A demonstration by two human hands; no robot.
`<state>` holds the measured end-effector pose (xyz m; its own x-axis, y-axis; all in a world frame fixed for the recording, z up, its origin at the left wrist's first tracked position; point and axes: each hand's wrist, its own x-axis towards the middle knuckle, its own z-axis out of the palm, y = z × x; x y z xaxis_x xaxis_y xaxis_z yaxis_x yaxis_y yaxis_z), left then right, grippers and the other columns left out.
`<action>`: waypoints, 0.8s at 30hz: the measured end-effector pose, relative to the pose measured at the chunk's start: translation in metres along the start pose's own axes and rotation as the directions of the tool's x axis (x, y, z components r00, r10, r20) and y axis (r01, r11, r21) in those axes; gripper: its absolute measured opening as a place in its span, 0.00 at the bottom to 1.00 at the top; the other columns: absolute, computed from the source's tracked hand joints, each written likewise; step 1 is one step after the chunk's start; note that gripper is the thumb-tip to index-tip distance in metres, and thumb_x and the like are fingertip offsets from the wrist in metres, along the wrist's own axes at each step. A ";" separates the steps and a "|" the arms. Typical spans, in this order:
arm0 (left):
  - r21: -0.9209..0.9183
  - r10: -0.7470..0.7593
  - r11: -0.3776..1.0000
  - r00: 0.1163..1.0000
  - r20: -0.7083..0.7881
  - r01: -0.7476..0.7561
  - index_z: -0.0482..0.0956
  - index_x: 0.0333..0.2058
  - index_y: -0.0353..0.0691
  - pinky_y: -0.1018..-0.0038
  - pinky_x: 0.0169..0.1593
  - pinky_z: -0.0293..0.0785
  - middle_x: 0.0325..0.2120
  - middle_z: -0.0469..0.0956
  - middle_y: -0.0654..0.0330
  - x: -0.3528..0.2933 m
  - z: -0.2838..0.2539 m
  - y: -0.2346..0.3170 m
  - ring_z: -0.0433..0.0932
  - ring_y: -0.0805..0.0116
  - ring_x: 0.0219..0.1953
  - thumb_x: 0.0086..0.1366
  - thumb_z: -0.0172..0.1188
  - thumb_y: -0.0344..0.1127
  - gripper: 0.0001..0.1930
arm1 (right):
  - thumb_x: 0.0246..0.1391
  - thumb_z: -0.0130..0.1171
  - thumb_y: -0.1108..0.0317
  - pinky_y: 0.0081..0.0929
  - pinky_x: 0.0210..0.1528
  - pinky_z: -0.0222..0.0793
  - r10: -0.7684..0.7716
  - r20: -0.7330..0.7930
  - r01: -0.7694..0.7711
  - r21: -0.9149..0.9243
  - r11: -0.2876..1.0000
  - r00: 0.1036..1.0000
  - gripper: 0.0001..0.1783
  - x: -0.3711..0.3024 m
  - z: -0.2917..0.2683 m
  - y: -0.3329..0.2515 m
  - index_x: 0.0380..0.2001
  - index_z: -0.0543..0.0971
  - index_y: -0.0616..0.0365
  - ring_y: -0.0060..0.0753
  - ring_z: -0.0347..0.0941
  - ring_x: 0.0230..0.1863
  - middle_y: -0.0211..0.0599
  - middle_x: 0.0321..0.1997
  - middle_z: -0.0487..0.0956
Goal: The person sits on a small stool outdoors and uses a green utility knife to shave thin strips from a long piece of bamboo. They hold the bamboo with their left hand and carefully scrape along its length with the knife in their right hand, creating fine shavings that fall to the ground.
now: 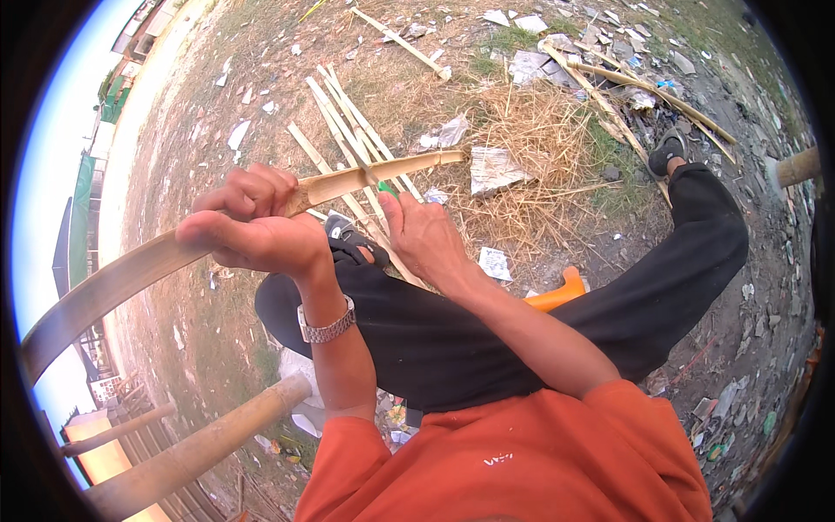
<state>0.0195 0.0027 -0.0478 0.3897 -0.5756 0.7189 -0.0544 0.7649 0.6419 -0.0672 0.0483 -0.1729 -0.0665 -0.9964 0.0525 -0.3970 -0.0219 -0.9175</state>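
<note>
A long piece of split bamboo [117, 300] runs from the left rim across in front of me, its far end over the straw-like shavings. My left hand [261, 222] is closed around its middle, with a metal-banded watch on the wrist. To the right, my right hand [424, 233] is closed on a knife with a green handle [388, 189]. Most of the handle is hidden by the fingers. The narrow blade lies across the bamboo, seemingly against it, between my left hand and the bamboo's far end.
Several pale bamboo strips [348, 122] lie on the ground beyond my hands. Shavings [544, 130] are heaped to their right. An orange curved object [558, 294] lies by my leg. Thick bamboo poles [204, 448] stand at lower left, and another pole [798, 167] juts in at right.
</note>
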 end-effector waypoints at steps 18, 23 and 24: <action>0.022 -0.016 1.000 0.993 -0.114 0.019 0.49 0.18 0.47 0.79 0.14 0.47 0.08 0.47 0.69 0.009 -0.003 -0.007 0.45 0.78 0.11 0.68 0.37 0.63 0.28 | 0.64 0.41 0.54 0.50 0.21 0.65 -0.095 -0.008 0.096 0.031 0.995 0.995 0.24 0.008 0.010 0.002 0.24 0.70 0.65 0.61 0.70 0.17 0.56 0.11 0.69; 0.019 -0.010 1.000 0.998 -0.068 0.011 0.49 0.18 0.47 0.79 0.14 0.47 0.08 0.47 0.69 0.000 -0.002 -0.001 0.45 0.79 0.11 0.68 0.36 0.62 0.28 | 0.64 0.42 0.55 0.48 0.19 0.67 -0.124 -0.055 0.127 0.068 0.990 0.991 0.23 0.003 0.007 -0.010 0.25 0.70 0.65 0.59 0.71 0.16 0.55 0.10 0.70; 0.018 -0.001 1.000 0.998 -0.069 0.002 0.49 0.18 0.47 0.79 0.14 0.47 0.08 0.47 0.69 0.000 0.000 -0.001 0.45 0.79 0.11 0.68 0.36 0.62 0.28 | 0.63 0.42 0.55 0.48 0.19 0.67 -0.125 -0.060 0.128 0.057 0.990 0.990 0.23 0.003 0.008 -0.010 0.25 0.70 0.65 0.59 0.71 0.15 0.54 0.10 0.70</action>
<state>0.0198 0.0024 -0.0484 0.4524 -0.5551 0.6981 -0.0697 0.7583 0.6481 -0.0560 0.0445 -0.1673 -0.0709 -0.9792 0.1901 -0.3495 -0.1541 -0.9242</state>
